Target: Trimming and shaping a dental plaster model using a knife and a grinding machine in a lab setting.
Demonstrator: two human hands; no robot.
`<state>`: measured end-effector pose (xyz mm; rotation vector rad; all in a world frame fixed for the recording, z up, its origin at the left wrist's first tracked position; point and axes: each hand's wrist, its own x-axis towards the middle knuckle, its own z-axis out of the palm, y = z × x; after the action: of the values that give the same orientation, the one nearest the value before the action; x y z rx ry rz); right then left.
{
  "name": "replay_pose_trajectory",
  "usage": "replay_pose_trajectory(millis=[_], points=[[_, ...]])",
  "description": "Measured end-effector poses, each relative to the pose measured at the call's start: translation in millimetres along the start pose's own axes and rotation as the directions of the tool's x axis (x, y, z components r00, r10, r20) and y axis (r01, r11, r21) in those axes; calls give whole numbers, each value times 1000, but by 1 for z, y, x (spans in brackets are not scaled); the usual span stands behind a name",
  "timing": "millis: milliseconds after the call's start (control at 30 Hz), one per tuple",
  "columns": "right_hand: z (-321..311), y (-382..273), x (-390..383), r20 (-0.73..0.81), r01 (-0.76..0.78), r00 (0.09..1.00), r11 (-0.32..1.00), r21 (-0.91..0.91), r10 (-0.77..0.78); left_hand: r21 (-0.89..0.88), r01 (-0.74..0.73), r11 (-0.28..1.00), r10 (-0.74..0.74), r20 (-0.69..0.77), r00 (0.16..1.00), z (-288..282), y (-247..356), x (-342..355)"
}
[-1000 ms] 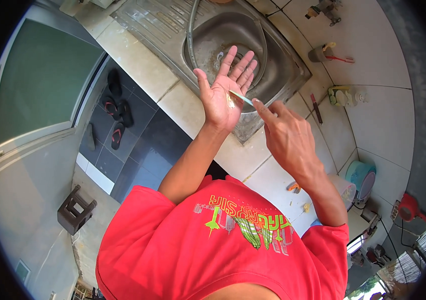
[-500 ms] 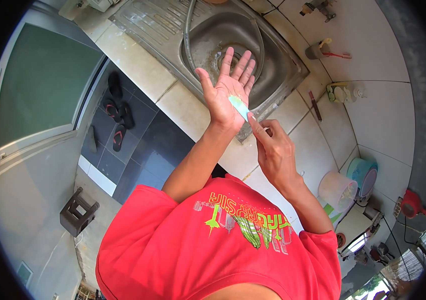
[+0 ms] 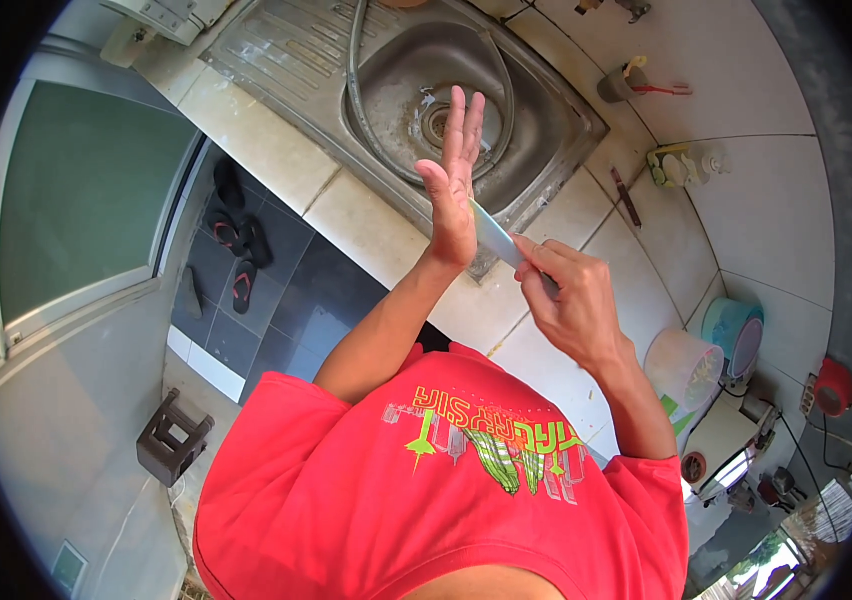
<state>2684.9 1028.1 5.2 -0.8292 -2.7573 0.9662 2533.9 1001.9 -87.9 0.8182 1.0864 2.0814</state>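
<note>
My left hand [image 3: 456,200] is raised over the near edge of the metal sink [image 3: 556,160], turned nearly edge-on with its fingers stretched upward. It holds nothing. In my right hand [image 3: 576,300] is a knife [image 3: 495,238] with a flat, pale blue-green blade, its handle mostly hidden by the closed fingers. The blade points up and left, and its tip end meets the side of my left palm. Whether it presses on the skin I cannot tell.
A grey hose [image 3: 354,90] loops into the sink. Along the tiled wall stand a cup [image 3: 616,84] with a red toothbrush, a pump bottle [image 3: 668,167] and plastic tubs [image 3: 681,365]. A dark red stick-like item [image 3: 626,197] lies on the counter. Sandals [image 3: 244,285] rest on the floor at left.
My left hand has turned from palm up to nearly edge-on. My right hand has moved slightly right and down, and the knife now lies along the palm's side, not across it.
</note>
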Motion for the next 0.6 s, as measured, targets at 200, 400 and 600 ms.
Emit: replay_pose_trajectory(millis=[200, 400, 600], points=[[6, 16, -9, 156, -347, 931, 667, 660, 330, -53, 82, 995, -81, 31, 996, -6, -4, -4], [22, 34, -16, -52, -257, 922, 707, 659, 384, -129, 166, 978, -167, 9, 986, -14, -3, -7], [62, 114, -25, -231, -378, 861, 873, 309, 454, -74, 287, 955, -296, -291, 910, -55, -7, -19]])
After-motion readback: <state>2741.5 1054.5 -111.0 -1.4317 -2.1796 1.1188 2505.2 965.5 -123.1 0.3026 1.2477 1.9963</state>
